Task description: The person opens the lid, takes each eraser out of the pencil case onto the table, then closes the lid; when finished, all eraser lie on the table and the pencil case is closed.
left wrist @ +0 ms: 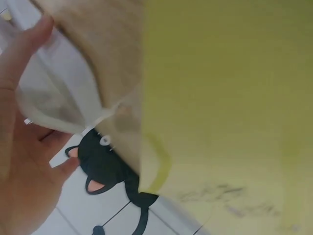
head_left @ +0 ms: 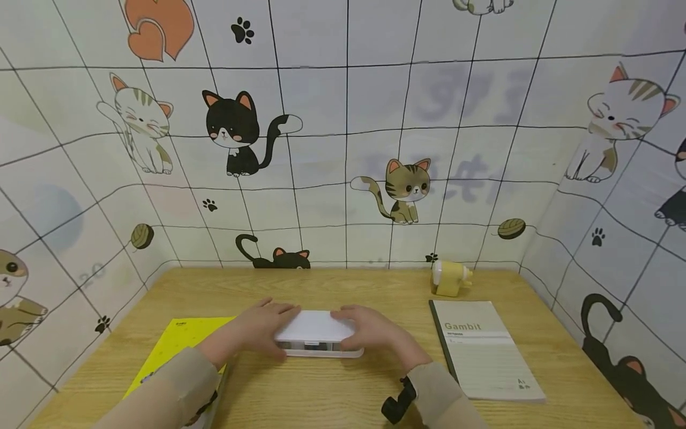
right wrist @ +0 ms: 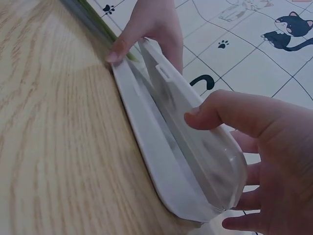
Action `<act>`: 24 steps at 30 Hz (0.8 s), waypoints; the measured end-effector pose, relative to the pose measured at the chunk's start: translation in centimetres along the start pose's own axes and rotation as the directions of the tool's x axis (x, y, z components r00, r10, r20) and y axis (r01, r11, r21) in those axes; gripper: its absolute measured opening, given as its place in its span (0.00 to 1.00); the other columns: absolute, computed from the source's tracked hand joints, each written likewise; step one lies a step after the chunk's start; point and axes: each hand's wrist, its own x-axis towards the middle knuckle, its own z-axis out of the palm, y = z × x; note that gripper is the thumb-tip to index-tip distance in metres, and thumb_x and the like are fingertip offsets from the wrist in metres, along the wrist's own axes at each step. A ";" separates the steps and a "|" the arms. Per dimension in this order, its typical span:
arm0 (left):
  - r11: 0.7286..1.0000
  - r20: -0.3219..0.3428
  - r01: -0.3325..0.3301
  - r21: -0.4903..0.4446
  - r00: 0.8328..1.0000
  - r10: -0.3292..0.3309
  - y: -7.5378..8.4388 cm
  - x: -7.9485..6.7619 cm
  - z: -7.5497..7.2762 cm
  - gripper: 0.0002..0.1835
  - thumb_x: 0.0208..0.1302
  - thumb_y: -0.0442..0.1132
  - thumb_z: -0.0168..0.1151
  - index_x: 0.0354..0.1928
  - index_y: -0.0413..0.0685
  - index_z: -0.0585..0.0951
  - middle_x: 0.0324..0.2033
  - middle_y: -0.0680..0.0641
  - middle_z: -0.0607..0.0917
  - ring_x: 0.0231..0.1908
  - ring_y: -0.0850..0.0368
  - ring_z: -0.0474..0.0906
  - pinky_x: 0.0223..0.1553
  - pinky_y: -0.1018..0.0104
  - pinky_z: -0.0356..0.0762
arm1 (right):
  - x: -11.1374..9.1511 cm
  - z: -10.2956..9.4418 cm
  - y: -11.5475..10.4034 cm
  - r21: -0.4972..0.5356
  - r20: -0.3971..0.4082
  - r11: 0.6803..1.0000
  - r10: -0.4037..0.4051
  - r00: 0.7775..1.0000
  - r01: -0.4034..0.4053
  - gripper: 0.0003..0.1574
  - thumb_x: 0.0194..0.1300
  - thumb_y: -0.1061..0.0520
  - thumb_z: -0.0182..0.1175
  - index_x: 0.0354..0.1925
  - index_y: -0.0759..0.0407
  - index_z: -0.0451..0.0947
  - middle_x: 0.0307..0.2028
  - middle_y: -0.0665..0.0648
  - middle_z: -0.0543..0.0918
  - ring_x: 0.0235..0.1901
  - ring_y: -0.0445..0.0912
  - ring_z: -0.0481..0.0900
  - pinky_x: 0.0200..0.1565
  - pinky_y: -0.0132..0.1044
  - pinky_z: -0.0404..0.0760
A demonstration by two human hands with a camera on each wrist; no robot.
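Observation:
A white plastic pencil case point(head_left: 316, 325) lies on the wooden table between both hands. In the right wrist view its lid point(right wrist: 181, 98) stands partly raised from the base point(right wrist: 161, 166), leaving a dark gap along the front. My left hand point(head_left: 262, 328) grips the left end, thumb low at the front edge and fingers toward the back. At the other end, my right hand point(head_left: 370, 330) holds the lid, its thumb on the lid's front and its fingers behind. The case's contents are hidden.
A yellow book point(head_left: 182, 339) lies at the left, partly under the left forearm. To the right is a Gambit notebook point(head_left: 485, 351), with a yellow and white pencil sharpener point(head_left: 449, 279) behind it. A cat-patterned wall covering point(head_left: 343, 149) surrounds the table point(head_left: 305, 393).

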 end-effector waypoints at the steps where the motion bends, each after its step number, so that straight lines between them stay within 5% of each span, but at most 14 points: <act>1: 1.000 0.003 0.002 -0.017 1.000 -0.002 -0.1 0.0 -0.2 0.55 0.41 0.60 0.75 0.72 0.46 0.64 0.67 0.44 0.69 0.65 0.48 0.65 0.68 0.42 0.50 | 0.0 -0.1 0.1 0.019 -0.003 1.000 0.000 1.000 0.000 0.41 0.54 0.49 0.69 0.65 0.54 0.72 0.66 0.64 0.68 0.65 0.58 0.65 0.63 0.56 0.64; 8: 0.981 -0.113 -0.046 -0.190 0.993 0.025 -1.3 -0.7 -3.3 0.50 0.49 0.65 0.69 0.71 0.49 0.66 0.68 0.41 0.67 0.67 0.39 0.62 0.66 0.36 0.51 | 0.2 -1.0 0.6 0.098 -0.042 0.995 -0.028 0.999 0.032 0.34 0.55 0.47 0.69 0.60 0.52 0.77 0.60 0.54 0.77 0.55 0.48 0.74 0.55 0.47 0.73; 11: 0.949 -0.188 -0.067 -0.308 0.982 0.009 -1.9 -1.2 -5.0 0.45 0.55 0.64 0.66 0.71 0.51 0.66 0.69 0.41 0.66 0.67 0.37 0.59 0.63 0.35 0.57 | 0.3 -1.4 0.7 0.152 -0.043 0.988 0.005 0.999 0.002 0.32 0.56 0.46 0.68 0.59 0.51 0.78 0.57 0.52 0.79 0.50 0.46 0.75 0.53 0.45 0.74; 13: 0.905 -0.234 -0.071 -0.420 0.972 -0.033 -2.2 -1.5 -5.8 0.40 0.59 0.61 0.64 0.71 0.55 0.66 0.69 0.42 0.65 0.68 0.38 0.59 0.61 0.35 0.60 | 0.3 -1.7 0.7 0.210 -0.046 0.978 0.026 0.999 -0.016 0.29 0.57 0.47 0.68 0.57 0.51 0.79 0.55 0.51 0.80 0.49 0.46 0.75 0.52 0.46 0.75; 15: 0.816 -0.279 -0.099 -0.569 0.957 -0.079 -2.7 -1.9 -6.1 0.34 0.65 0.54 0.62 0.71 0.57 0.66 0.70 0.43 0.64 0.68 0.39 0.59 0.61 0.33 0.59 | 0.4 -2.0 0.7 0.271 -0.056 0.962 0.039 0.998 -0.023 0.26 0.58 0.49 0.66 0.55 0.54 0.80 0.53 0.52 0.80 0.49 0.47 0.76 0.51 0.47 0.76; 20: 0.509 -0.382 -0.241 -0.826 0.904 -0.193 -4.4 -2.6 -5.3 0.25 0.77 0.42 0.45 0.73 0.53 0.63 0.69 0.41 0.66 0.67 0.40 0.60 0.64 0.36 0.55 | 0.5 -2.3 1.2 0.344 -0.133 0.939 0.063 0.989 -0.014 0.22 0.62 0.49 0.62 0.50 0.59 0.81 0.49 0.56 0.82 0.51 0.51 0.77 0.52 0.50 0.76; 22: 0.429 -0.401 -0.276 -0.860 0.886 -0.232 -4.9 -3.0 -4.6 0.25 0.79 0.42 0.39 0.74 0.51 0.59 0.69 0.38 0.65 0.68 0.40 0.59 0.66 0.37 0.53 | 0.7 -2.1 1.6 0.363 -0.169 0.931 0.096 0.981 -0.029 0.22 0.64 0.47 0.62 0.51 0.59 0.81 0.50 0.56 0.82 0.51 0.51 0.77 0.51 0.49 0.77; 24: 0.380 -0.396 -0.281 -0.881 0.878 -0.269 -5.2 -3.3 -3.8 0.26 0.79 0.45 0.36 0.75 0.51 0.56 0.69 0.36 0.64 0.68 0.40 0.58 0.66 0.39 0.52 | 0.8 -2.0 1.9 0.424 -0.185 0.904 0.140 0.973 -0.049 0.25 0.66 0.47 0.61 0.53 0.62 0.79 0.49 0.58 0.82 0.50 0.52 0.78 0.51 0.50 0.78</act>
